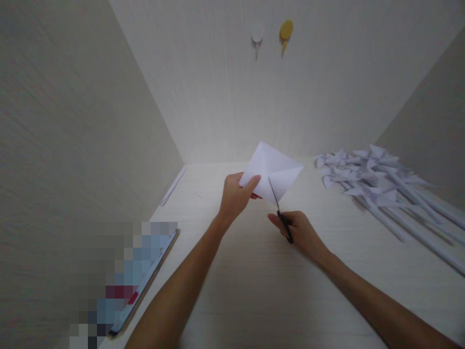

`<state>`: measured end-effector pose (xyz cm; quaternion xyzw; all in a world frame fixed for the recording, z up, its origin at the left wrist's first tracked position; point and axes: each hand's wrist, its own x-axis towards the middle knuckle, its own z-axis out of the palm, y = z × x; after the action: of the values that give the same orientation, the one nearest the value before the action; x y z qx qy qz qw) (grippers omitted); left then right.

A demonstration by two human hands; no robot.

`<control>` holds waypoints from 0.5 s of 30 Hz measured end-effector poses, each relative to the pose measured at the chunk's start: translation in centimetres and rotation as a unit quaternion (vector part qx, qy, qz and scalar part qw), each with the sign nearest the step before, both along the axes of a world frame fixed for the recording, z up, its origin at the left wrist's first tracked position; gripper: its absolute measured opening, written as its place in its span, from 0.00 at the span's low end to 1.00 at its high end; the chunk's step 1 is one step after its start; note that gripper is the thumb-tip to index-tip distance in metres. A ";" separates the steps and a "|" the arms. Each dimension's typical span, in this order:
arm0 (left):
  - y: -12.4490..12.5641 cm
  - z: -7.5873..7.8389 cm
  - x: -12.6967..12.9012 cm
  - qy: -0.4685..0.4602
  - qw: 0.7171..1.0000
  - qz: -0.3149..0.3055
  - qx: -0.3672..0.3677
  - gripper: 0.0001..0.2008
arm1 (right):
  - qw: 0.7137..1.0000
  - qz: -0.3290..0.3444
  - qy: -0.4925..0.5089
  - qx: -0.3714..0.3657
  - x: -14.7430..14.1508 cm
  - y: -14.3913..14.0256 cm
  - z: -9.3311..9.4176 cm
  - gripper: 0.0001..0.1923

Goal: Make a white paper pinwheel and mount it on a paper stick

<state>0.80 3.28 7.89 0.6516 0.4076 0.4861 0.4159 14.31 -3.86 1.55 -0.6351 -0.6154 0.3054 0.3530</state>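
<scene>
A square of white paper (276,167) with diagonal creases is held up above the table, one corner pointing up. My left hand (238,194) pinches its left corner, thumb on top and fingers behind. In my right hand (298,232) is a pair of scissors (284,225) with black handles. Their blades lie along the lower part of the paper, pointing from its bottom corner towards the middle. Whether the blades have cut into the sheet I cannot tell. My right thumb and fingers are wrapped round the handles.
Several white paper pinwheels (378,189) on rolled paper sticks lie piled on the right. A tablet-like device (145,281), partly blurred out, leans on the left. A folded paper strip (173,186) lies by the left wall. White (257,34) and yellow (286,30) hooks are on the back wall.
</scene>
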 end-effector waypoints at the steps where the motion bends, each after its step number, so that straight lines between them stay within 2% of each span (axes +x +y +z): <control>1: 0.0 0.0 0.0 0.001 1.000 0.000 0.000 0.11 | 1.000 0.000 -0.001 -0.001 0.0 0.0 0.0 0.25; 15: -0.1 0.0 0.0 -0.003 1.000 0.001 -0.003 0.11 | 1.000 0.001 -0.010 0.013 0.0 0.1 0.0 0.25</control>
<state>0.80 3.20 7.93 0.6487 0.4084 0.4871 0.4184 14.31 -3.76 1.56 -0.6332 -0.6232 0.2914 0.3548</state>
